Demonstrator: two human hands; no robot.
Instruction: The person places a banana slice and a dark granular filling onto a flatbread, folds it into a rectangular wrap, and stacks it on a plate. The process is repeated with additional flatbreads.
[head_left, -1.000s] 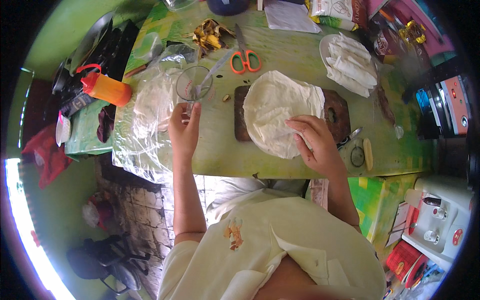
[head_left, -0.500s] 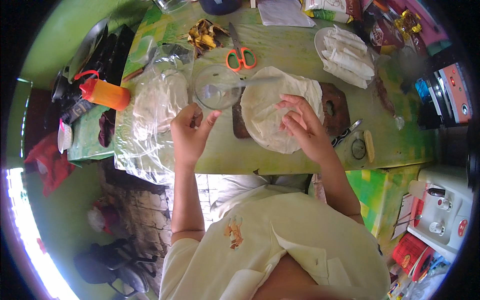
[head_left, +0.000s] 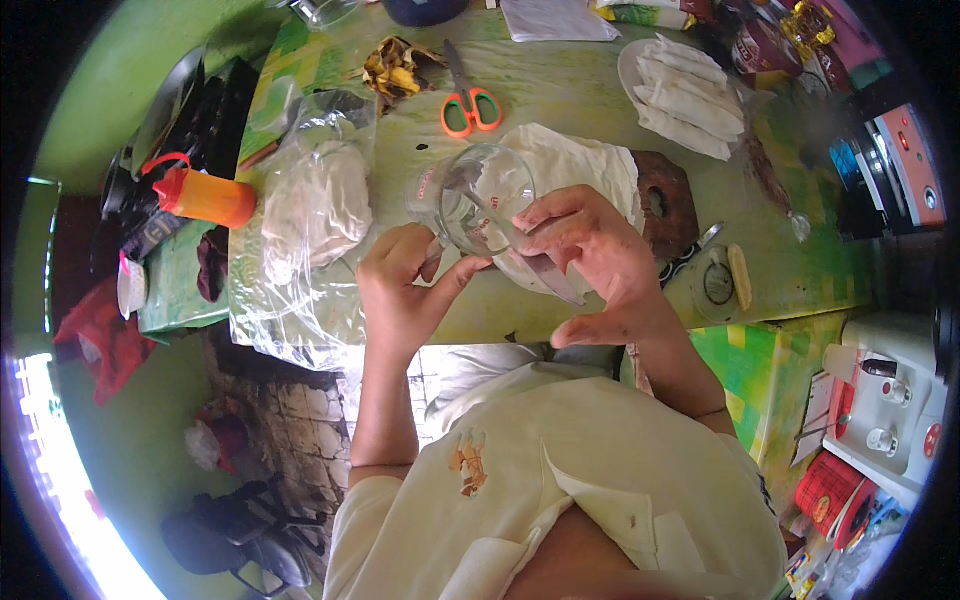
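Note:
My left hand (head_left: 405,285) is closed on the handle side of a clear glass measuring cup (head_left: 488,190) with red markings, tilted so its mouth faces me. A flat metal blade (head_left: 556,280), which looks like a knife's, slants out of the cup below its rim; its other end is hard to make out. My right hand (head_left: 600,255) is at the cup's right rim, fingers bent and thumb held well apart; whether the fingertips touch the glass is unclear. Behind them, round thin white wrappers (head_left: 600,175) lie on a dark wooden board (head_left: 668,205), partly hidden.
At left are a plastic bag (head_left: 318,200) of wrappers and an orange squeeze bottle (head_left: 205,197). Orange-handled scissors (head_left: 470,112) and banana peels (head_left: 397,70) lie farther back. Rolled wrappers (head_left: 690,95) fill a plate at right. A peeled banana (head_left: 739,277) rests near the front edge.
The cup has come nearer and to the right, tilting over the wrappers. The blade now points toward me instead of right. My right hand has moved to the cup, its thumb spreading away.

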